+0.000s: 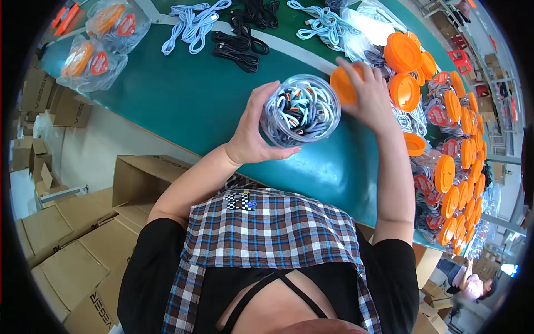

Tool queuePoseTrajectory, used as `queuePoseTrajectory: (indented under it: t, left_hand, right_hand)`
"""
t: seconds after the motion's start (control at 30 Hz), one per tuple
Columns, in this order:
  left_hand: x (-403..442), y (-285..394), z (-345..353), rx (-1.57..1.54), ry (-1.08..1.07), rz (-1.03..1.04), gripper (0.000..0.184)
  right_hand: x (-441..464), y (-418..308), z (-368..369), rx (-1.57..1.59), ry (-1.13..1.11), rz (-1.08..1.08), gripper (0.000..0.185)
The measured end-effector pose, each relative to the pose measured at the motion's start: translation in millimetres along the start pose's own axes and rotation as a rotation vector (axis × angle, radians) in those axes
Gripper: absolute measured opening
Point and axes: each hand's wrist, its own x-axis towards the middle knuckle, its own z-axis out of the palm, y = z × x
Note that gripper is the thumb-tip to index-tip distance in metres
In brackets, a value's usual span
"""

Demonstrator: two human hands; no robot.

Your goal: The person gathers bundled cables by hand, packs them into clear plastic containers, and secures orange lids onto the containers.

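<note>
My left hand is wrapped round the side of a clear round jar with its mouth open toward the camera. Coiled cables in white, black, grey and pale blue fill the jar, some with orange connector ends. To the right of the jar, my right hand holds an orange lid, its fingers over the lid's upper right side. Jar and lid are close to each other, and the lid is not on the jar. More orange lids lie just right of my right hand.
Cable bundles in pale blue and black lie along the far side of the green table. Bagged jars stand far left, many orange-lidded jars at right. Cardboard boxes sit lower left; another person is lower right.
</note>
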Motion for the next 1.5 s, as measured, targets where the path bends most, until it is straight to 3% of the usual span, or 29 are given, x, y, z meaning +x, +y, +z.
queuePoseTrajectory:
  t: [0.13,0.3,0.43,0.47,0.6,0.8,0.93,1.03,1.1,1.17,1.3,1.47,1.5]
  left_hand:
    - [-4.7,3.3,-5.0,-0.034,0.049,-0.007,0.112]
    - [-5.9,3.3,-1.4,-0.013,0.052,0.016,0.112]
    - [-4.4,6.6,-1.5,0.003,0.039,0.032,0.108]
    - [-4.7,7.4,-1.6,0.005,0.05,0.031,0.108]
    - [-3.1,9.5,-2.5,0.048,0.022,0.06,0.103]
    - [-4.7,11.3,-1.8,-0.022,-0.005,0.018,0.1]
    - [-4.6,8.5,-4.5,-0.089,-0.016,-0.044,0.102]
    - [-3.9,10.9,-2.8,-0.156,-0.043,-0.009,0.104]
    - [-6.2,11.0,-3.0,-0.153,-0.054,-0.153,0.106]
    - [-7.6,16.8,0.7,-0.161,-0.028,-0.2,0.107]
    - [-5.6,15.9,-4.1,-0.122,-0.054,-0.249,0.106]
    - [10.3,22.2,-13.5,-0.381,-0.202,-0.354,0.104]
    - [17.9,29.6,-6.3,-0.095,-0.139,-0.155,0.104]
  right_hand:
    - [-13.0,-22.0,-52.8,-0.013,-0.15,-0.269,0.088]
    - [-5.3,-32.3,-100.1,0.578,-0.224,-0.401,0.091]
    - [9.1,-58.4,-96.1,0.943,-0.065,-0.39,0.08]
    - [9.3,-68.3,-94.3,0.942,-0.072,-0.399,0.08]
    - [7.0,-107.1,-82.6,0.308,0.088,-0.65,0.06]
    - [0.1,-105.1,-77.0,0.244,0.104,-0.652,0.047]
    - [17.4,-94.1,-104.9,0.351,-0.002,-0.727,0.048]
    - [34.7,-96.6,-124.6,0.192,0.281,-0.732,0.053]
    - [19.0,-119.3,-87.7,0.207,-0.17,-0.522,0.053]
    - [18.2,-114.1,-66.3,0.184,0.197,-0.622,0.053]
    - [12.0,-103.7,-76.4,0.299,0.134,-0.522,0.051]
    - [-0.7,-72.4,-81.8,0.657,-0.046,-0.657,0.049]
    - [-7.6,-79.6,-76.4,0.686,0.074,-0.457,0.048]
